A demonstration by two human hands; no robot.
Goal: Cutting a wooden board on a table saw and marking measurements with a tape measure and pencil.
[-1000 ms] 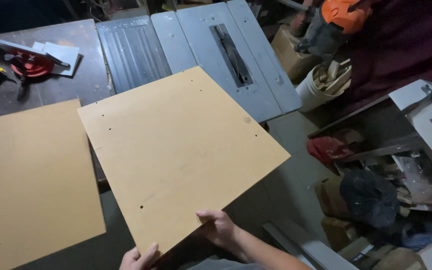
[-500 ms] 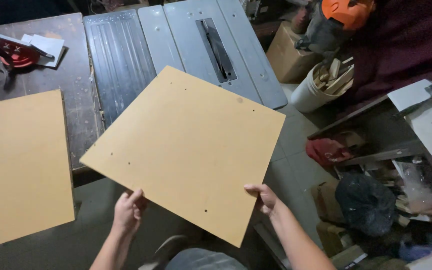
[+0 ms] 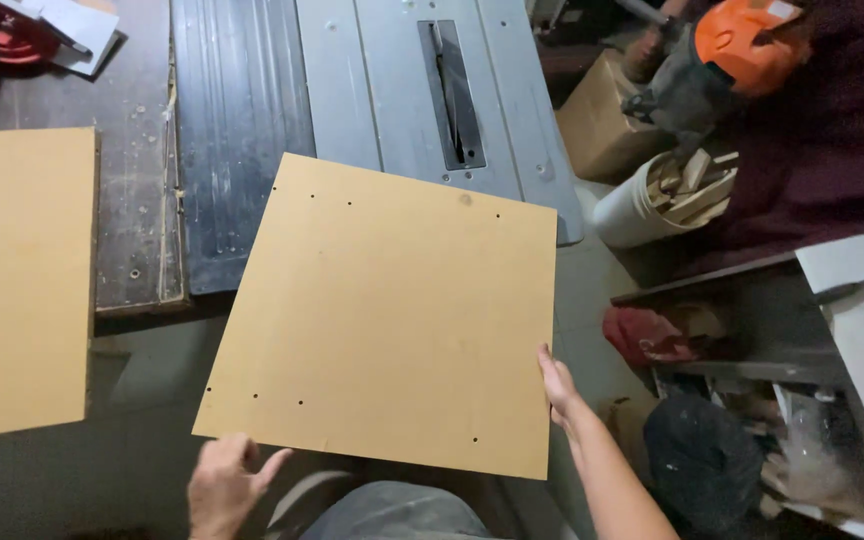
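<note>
A square tan fibreboard panel [image 3: 392, 310] with small drilled holes near its edges is held flat in front of me, its far edge over the table saw [image 3: 432, 90]. My right hand [image 3: 555, 385] grips the panel's right edge near the front corner. My left hand [image 3: 224, 482] sits under the panel's near left corner, fingers curled at its edge. A second tan panel [image 3: 17, 280] lies on the dark workbench [image 3: 137, 150] at the left, overhanging its front edge.
A saw blade slot [image 3: 449, 95] runs down the grey saw top. A white bucket of wood offcuts [image 3: 667, 195], a cardboard box [image 3: 597, 125] and an orange-topped tool [image 3: 742, 45] stand at the right. Cluttered shelves [image 3: 802, 350] fill the lower right.
The panel has turned clockwise and come squarer to me. My hands have spread apart, the left to the near left corner and the right to the right edge. The view has shifted closer to the saw.
</note>
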